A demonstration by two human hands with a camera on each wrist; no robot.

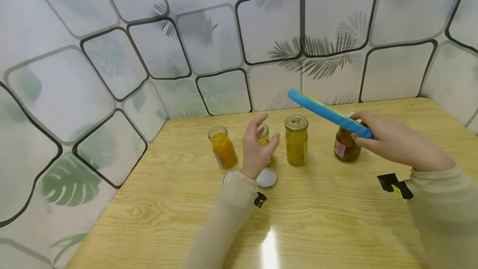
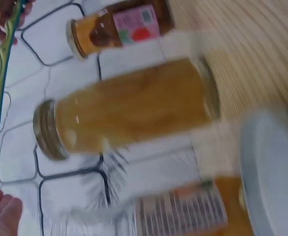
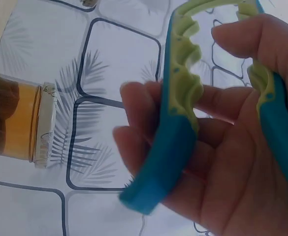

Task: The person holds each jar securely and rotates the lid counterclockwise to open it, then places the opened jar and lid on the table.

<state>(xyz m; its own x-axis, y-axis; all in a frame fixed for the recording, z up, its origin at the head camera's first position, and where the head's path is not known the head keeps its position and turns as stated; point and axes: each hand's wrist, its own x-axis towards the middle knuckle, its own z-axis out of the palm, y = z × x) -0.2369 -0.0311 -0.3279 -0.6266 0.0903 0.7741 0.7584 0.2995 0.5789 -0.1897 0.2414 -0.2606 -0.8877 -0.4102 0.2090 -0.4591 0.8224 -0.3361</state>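
My right hand [image 1: 399,140] grips a blue-and-lime jar opener [image 1: 325,112], lifted above the table and slanting up to the left. Its scalloped inner edge [image 3: 185,64] shows in the right wrist view, with my fingers around one arm. Behind it stands a capped jar with dark contents [image 1: 347,146]. My left hand [image 1: 257,152] hovers with fingers apart, holding nothing. It partly covers a small jar [image 1: 264,131] with yellow contents. To its right stands a tall yellow jar [image 1: 296,142] with a gold lid; to its left, a lidless orange-filled jar [image 1: 223,148].
Two loose lids lie on the wooden table [image 1: 160,202]: one lid [image 1: 267,178] by my left wrist, another lid [image 1: 228,176] partly behind the sleeve. A patterned wall [image 1: 272,28] stands along the table's back edge.
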